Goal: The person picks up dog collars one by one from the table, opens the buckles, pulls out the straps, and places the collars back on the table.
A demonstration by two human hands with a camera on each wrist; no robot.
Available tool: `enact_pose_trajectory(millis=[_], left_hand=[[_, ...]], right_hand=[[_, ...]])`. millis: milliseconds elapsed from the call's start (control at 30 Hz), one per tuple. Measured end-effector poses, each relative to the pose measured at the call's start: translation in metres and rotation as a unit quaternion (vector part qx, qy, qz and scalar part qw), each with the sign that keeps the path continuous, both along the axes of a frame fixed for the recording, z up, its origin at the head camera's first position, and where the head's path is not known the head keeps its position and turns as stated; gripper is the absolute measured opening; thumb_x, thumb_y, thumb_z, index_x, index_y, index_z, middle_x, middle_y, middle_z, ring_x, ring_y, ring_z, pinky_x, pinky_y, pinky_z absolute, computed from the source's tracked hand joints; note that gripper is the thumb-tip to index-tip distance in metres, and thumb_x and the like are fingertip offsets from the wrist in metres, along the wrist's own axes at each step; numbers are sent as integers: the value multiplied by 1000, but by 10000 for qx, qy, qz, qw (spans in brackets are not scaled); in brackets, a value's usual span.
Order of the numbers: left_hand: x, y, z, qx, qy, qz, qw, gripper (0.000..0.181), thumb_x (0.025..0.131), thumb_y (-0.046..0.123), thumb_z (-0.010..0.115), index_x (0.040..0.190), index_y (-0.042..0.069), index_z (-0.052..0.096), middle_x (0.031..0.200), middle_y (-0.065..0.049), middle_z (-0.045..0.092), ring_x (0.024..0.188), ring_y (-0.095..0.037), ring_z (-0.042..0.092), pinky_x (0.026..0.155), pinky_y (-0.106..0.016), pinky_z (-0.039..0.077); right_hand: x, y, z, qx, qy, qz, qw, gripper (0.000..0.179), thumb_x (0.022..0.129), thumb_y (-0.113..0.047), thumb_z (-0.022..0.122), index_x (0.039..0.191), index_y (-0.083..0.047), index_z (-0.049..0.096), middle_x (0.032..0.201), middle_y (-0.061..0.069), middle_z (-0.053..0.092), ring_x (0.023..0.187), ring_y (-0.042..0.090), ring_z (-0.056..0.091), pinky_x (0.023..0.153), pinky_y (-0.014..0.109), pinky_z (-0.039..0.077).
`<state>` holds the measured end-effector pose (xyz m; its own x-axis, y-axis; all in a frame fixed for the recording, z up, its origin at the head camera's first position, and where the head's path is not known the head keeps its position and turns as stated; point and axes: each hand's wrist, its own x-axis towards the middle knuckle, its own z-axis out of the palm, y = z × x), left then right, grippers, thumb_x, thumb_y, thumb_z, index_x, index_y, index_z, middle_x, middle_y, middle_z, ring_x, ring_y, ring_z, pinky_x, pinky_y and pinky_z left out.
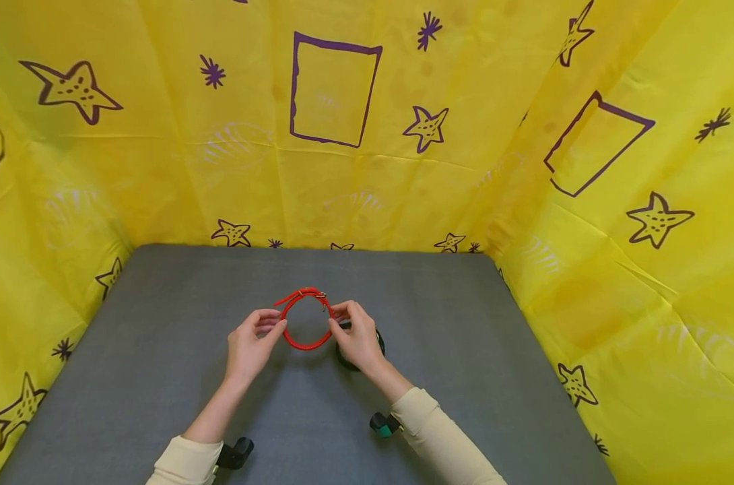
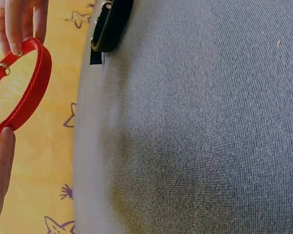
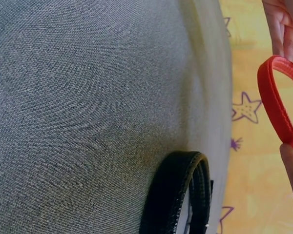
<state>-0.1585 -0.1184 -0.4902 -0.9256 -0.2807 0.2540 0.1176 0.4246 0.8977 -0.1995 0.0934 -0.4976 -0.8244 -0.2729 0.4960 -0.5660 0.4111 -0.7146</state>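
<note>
A red collar (image 1: 306,347), buckled into a loop, is held up above the table between both hands. Its metal buckle and ring sit at the far side, where the loose strap end sticks out to the left. My left hand (image 1: 250,343) pinches the left side of the loop between thumb and fingers. On the opposite side, my right hand (image 1: 361,340) pinches the band near the metal ring. A black collar (image 3: 163,200), also looped, stands on the table below the right hand, which partly covers it in the head view.
The grey cloth-covered table (image 1: 161,337) is bordered by yellow curtains (image 1: 367,188) with purple starfish drawings at the back and sides. Dark devices, one at the left wrist (image 1: 235,454) and one at the right wrist (image 1: 384,424), stick out inward from the sleeves.
</note>
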Motion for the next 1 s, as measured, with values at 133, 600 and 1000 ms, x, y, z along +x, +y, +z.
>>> enact_pose_trajectory(millis=[133,600,1000], left_hand=[[0,0,-1,72,-60,33,10000,22,84,15,78,104,9,71,95,-5,73,82,-17,69,68,-10,47],[2,0,2,901,-549,-332,9939,35,82,22,81,111,5,71,100,-10,71,81,1,64,67,-16,49],[3,-7,0,788,-884,-663,9908,44,82,28,80,119,6,69,103,-11,72,95,-11,67,74,-19,50]], right_hand=[[0,1,-1,-107,-3,13,9999,18,91,-5,67,108,-6,61,100,4,62,88,15,64,64,21,55],[2,5,0,-597,202,143,9979,21,89,0,68,108,-5,61,101,9,62,90,22,64,63,22,56],[17,7,25,-774,-51,266,9966,19,86,10,67,103,3,61,99,15,62,90,27,65,65,33,58]])
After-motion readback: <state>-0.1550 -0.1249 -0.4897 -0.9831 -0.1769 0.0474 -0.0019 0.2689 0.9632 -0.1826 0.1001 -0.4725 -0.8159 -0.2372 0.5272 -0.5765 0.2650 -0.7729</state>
